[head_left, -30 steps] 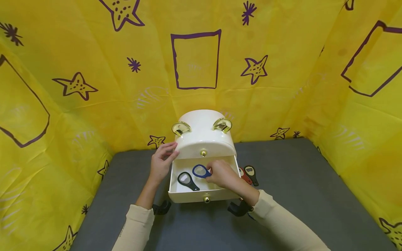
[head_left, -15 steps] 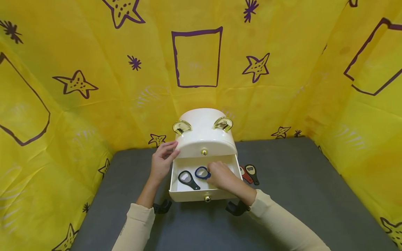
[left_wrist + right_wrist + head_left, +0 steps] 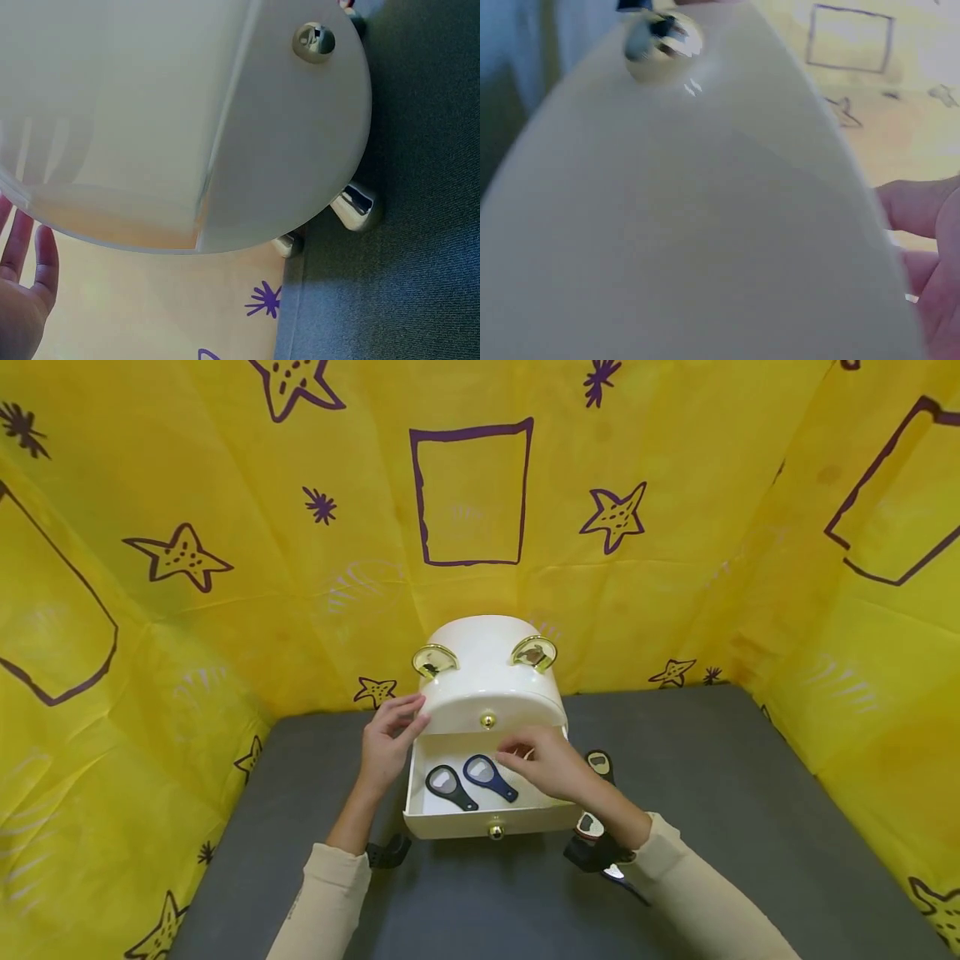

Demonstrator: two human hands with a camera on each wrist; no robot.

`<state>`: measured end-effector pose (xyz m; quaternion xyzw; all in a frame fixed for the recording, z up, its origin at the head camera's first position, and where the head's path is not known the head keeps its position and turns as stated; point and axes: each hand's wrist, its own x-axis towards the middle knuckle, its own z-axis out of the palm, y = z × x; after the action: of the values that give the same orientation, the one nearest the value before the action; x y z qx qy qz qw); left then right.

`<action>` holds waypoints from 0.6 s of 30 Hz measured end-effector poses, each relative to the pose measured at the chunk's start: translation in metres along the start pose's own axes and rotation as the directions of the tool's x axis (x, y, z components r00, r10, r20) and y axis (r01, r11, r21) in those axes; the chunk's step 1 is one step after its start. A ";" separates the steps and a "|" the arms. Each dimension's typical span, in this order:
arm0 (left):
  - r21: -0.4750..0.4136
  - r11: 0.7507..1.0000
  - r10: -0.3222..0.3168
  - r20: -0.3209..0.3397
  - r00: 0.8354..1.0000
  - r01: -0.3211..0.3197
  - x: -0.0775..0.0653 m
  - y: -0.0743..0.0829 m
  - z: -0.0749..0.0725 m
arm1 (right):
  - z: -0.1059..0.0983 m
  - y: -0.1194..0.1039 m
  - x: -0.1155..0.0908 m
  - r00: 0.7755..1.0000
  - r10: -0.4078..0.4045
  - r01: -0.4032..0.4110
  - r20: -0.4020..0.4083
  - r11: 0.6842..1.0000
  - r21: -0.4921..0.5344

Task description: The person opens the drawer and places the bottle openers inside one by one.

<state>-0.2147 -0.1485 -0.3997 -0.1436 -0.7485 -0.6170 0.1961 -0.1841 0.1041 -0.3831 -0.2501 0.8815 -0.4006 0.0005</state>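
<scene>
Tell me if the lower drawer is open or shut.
Open: the drawer juts out from the white box, showing a black bottle opener and a blue bottle opener inside.

Readable text: none | left sleeve (image 3: 326, 893): small dark marking (image 3: 295, 906) along the forearm, too small to read | yellow backdrop (image 3: 270, 627): purple drawn signs, namely dotted five-pointed stars (image 3: 180, 557), spiky bursts (image 3: 320, 506) and a four-sided frame (image 3: 472, 493); the left-wrist view repeats a burst, the right-wrist view a frame.
</scene>
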 end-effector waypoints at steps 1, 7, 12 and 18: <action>0.000 1.000 0.000 0.000 1.000 0.000 0.000 0.000 0.000 | -0.005 0.001 -0.003 1.000 0.008 -0.008 -0.013 1.000 0.018; 0.006 1.000 -0.010 0.004 1.000 0.010 0.002 0.001 -0.002 | -0.026 0.008 -0.017 0.993 0.026 -0.020 -0.116 0.999 0.048; 0.007 1.000 -0.017 0.002 1.000 0.017 0.001 0.002 -0.002 | -0.031 0.022 -0.027 0.978 -0.026 0.040 -0.208 0.997 0.062; 0.009 1.000 -0.008 0.005 1.000 0.008 -0.001 -0.001 -0.003 | -0.040 0.039 -0.039 0.964 -0.034 0.055 -0.264 0.996 0.072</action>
<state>-0.2138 -0.1510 -0.4003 -0.1414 -0.7524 -0.6139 0.1922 -0.1756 0.1709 -0.3917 -0.2142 0.8515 -0.4645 -0.1153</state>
